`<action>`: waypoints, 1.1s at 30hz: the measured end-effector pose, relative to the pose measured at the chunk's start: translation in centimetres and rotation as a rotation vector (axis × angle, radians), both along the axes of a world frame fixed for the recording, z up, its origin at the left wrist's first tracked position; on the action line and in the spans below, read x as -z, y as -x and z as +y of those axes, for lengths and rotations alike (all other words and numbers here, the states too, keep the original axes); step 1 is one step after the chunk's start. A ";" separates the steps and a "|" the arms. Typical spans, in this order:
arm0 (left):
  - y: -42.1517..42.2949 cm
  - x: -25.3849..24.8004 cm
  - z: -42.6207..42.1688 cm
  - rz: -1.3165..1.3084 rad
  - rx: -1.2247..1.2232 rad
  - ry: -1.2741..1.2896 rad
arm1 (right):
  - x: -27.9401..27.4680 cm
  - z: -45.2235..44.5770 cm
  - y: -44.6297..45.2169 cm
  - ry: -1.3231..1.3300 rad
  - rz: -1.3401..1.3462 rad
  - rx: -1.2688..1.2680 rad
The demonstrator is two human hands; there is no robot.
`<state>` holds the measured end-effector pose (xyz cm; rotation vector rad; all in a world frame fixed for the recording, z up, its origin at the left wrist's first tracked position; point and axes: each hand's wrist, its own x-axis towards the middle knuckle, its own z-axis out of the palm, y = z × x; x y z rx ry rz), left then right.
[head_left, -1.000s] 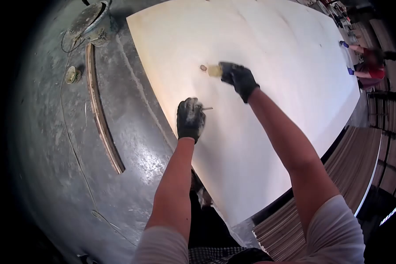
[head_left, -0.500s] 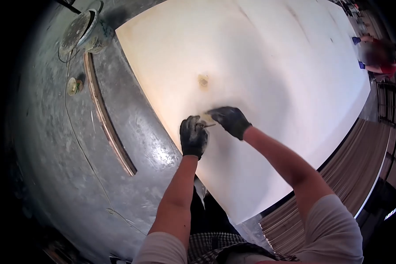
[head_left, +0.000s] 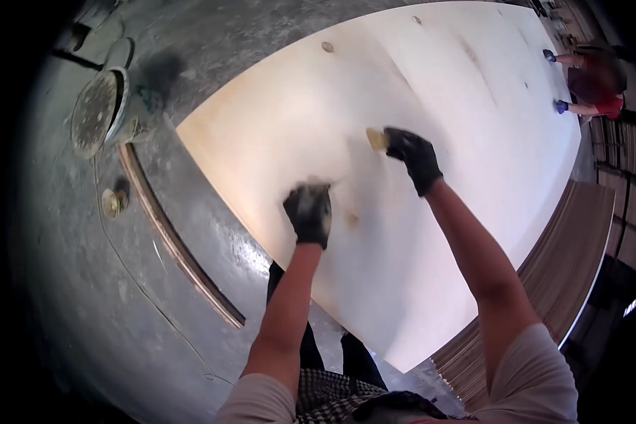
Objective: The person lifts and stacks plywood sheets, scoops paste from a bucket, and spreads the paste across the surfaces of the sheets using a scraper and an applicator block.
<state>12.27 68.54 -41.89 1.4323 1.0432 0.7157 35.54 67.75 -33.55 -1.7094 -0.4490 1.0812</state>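
Note:
My right hand (head_left: 415, 157), in a dark glove, grips a small yellowish putty scraper (head_left: 377, 139), its flat blade pointing left just over the large pale plywood sheet (head_left: 431, 233). Nearer the sheet's left edge, my left hand (head_left: 309, 213), also in a dark glove, is closed and blurred by motion. A thin dark tip (head_left: 334, 184) sticks out by its fingers; what it belongs to is hidden. A tan patch (head_left: 353, 219) marks the sheet between my hands, and a brown knot-like spot (head_left: 327, 46) lies near the far edge.
On the floor at left stand a lidded bucket (head_left: 131, 106) and a small pot (head_left: 113, 203), with a long wooden strip (head_left: 180, 244) and a thin cord (head_left: 145, 293). Stacked sheets (head_left: 551, 283) lie at right. Another person in red (head_left: 604, 88) works at the far right edge.
My hands have parted: the right moved up and right with the scraper, while the left stayed near the left edge. The view has shifted, and the bucket appears lower.

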 end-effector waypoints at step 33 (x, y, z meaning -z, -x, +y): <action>-16.6 4.5 34.4 0.557 0.117 -0.783 | -3.3 22.0 -13.3 -0.252 0.074 0.107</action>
